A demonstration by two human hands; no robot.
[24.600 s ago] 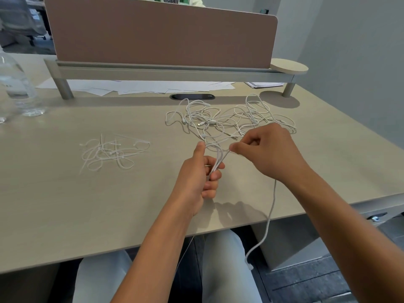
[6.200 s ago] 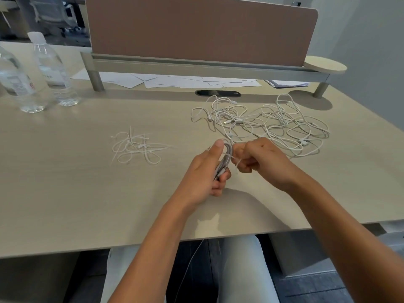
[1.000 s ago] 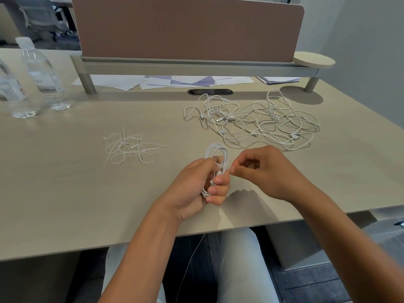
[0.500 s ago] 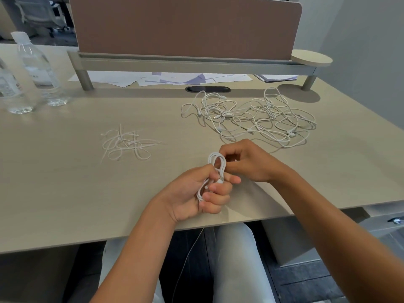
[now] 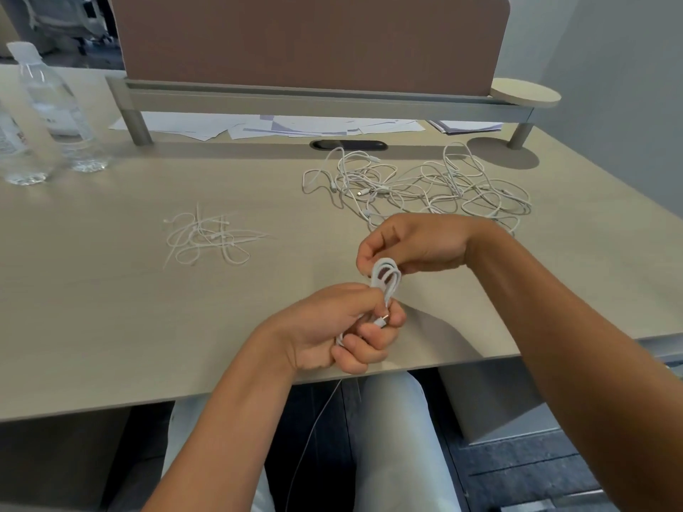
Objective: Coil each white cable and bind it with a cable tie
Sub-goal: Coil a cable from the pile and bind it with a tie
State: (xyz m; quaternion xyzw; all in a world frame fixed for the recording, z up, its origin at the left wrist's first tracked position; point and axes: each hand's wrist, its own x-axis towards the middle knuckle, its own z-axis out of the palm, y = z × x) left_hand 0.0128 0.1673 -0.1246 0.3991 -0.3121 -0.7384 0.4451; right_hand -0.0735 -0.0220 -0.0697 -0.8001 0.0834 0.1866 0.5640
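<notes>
My left hand [image 5: 343, 327] grips a coiled white cable [image 5: 386, 280] near the desk's front edge; a metal plug tip shows between its fingers. The coil's top loops stick up out of the fist. My right hand [image 5: 410, 243] pinches those top loops from above. A thin strand of the cable hangs below the desk edge between my knees. A tangle of loose white cables [image 5: 417, 186] lies behind my right hand. A small pile of white cable ties [image 5: 207, 238] lies to the left on the desk.
Two clear water bottles [image 5: 55, 112] stand at the far left. A brown divider screen [image 5: 310, 42] on a grey rail runs across the back, with papers [image 5: 281, 125] under it and a dark cable slot [image 5: 349, 144]. The beige desk [image 5: 111, 308] ends right below my hands.
My right hand has moved up onto the top of the coil and now pinches its loops. My left hand still grips the coil in about the same place.
</notes>
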